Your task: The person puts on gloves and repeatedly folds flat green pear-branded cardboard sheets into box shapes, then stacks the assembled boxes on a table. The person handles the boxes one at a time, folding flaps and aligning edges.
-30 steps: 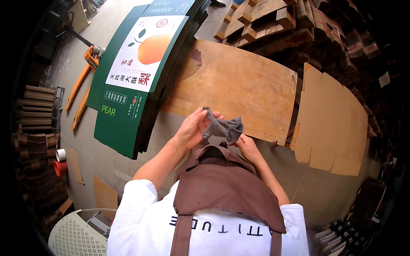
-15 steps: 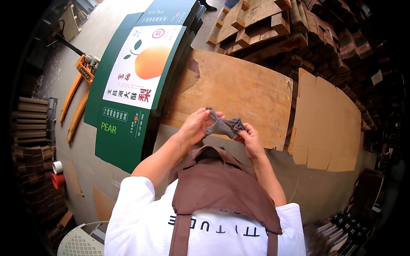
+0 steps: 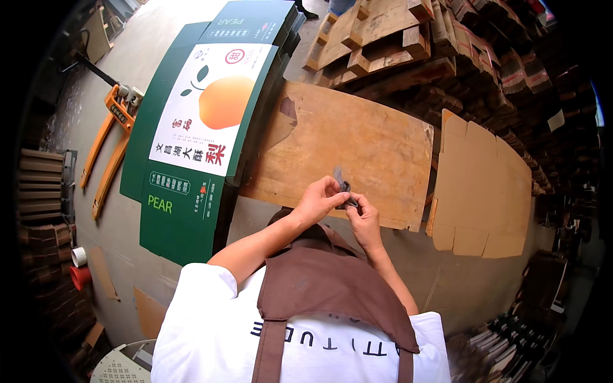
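A bunched piece of grey knitted fabric [image 3: 344, 186] is held between my two hands, in front of my chest. My left hand [image 3: 317, 203] pinches it from the left with closed fingers. From the right, my right hand [image 3: 365, 222] grips its lower end, close beside the left one. A small tip of the fabric sticks up above the fingers; much of the rest is hidden in them. Both hands are over the near edge of a worn wooden board [image 3: 357, 137].
To the left stands a stack of flat green printed cartons [image 3: 175, 233]. A plain brown cardboard sheet [image 3: 482, 191] lies right of the board. Wooden pallets [image 3: 377, 38] are piled beyond it. An orange pallet jack [image 3: 108, 159] rests on the floor at far left.
The fabric was stretched out between my hands; now it is bunched up small. My hands have come together and lower, the left moving right.
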### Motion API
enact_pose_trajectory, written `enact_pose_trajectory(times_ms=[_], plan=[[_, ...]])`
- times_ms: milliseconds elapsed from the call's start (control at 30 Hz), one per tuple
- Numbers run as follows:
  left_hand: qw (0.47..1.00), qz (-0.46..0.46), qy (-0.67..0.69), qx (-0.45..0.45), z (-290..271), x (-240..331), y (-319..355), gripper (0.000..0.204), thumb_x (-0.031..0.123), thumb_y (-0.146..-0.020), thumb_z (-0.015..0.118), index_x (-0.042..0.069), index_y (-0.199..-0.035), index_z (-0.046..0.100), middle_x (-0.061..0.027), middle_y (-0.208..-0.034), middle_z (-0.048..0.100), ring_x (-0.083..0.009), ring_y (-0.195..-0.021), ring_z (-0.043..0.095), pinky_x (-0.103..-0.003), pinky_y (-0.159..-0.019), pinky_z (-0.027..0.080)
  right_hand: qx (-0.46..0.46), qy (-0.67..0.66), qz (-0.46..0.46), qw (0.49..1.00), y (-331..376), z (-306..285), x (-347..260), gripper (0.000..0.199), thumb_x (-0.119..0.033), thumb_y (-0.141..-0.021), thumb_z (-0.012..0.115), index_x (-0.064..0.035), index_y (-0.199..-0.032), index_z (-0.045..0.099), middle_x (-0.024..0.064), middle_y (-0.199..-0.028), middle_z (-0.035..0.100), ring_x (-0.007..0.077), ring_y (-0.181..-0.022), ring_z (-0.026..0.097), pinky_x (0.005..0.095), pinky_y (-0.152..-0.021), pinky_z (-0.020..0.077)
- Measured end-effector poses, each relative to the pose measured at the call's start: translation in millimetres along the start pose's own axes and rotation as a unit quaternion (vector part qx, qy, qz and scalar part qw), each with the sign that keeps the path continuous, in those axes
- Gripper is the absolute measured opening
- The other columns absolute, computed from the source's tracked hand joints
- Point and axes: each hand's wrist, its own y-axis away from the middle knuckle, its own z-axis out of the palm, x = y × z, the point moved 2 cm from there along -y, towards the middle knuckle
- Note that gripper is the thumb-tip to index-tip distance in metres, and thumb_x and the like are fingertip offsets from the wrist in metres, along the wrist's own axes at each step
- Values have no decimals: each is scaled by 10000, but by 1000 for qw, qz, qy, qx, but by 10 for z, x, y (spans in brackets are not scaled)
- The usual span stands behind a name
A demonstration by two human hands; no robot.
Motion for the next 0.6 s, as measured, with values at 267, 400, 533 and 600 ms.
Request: enact_pose_trajectory(times_ms=[267,400,533,600], plan=[[996,37,-75,15,61,-254,-40,92,72,-912,665,11,-959,613,-10,-806,595,-87,-730,571,-253,-655,478,49,121,34,991,-19,-229,340,184,-141,-908,671,-9,-1026,621,47,-893,689,80,-734,597,280,-643,492],[971,95,-213,49,156,-71,9,91,66,-886,672,20,-935,611,-45,-779,571,-121,-712,570,-289,-637,469,138,230,-64,961,137,-196,-25,117,-138,-903,652,-32,-953,645,124,-820,683,236,-695,654,346,-634,506],[932,193,-307,24,350,17,89,101,78,-865,671,28,-893,589,-93,-808,584,-226,-732,593,-343,-646,477,52,293,-34,954,192,-235,126,154,-191,-939,572,-68,-968,659,218,-824,662,389,-758,661,461,-642,503],[900,249,-356,-3,438,54,165,104,80,-854,658,36,-887,570,-121,-834,585,-322,-790,589,-391,-674,480,58,307,-3,950,206,-277,303,162,-202,-944,557,-75,-962,657,224,-804,656,405,-754,658,484,-637,496]])
